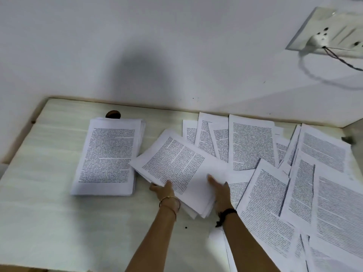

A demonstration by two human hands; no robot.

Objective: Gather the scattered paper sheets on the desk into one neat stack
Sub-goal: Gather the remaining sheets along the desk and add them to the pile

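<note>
The left hand and right hand are gripping a bundle of sheets by its edges, squaring it. It is probably heading for the stack, while loose sheets are lying rightward.

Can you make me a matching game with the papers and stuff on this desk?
Things:
1. neat stack
2. bundle of sheets
3. scattered sheets
4. bangle

Places:
A. on the left wrist
B. spread over the right side of the desk
C. held in both hands
D. lying alone on the left of the desk

Pairs: 1-D, 2-C, 3-B, 4-A
</note>
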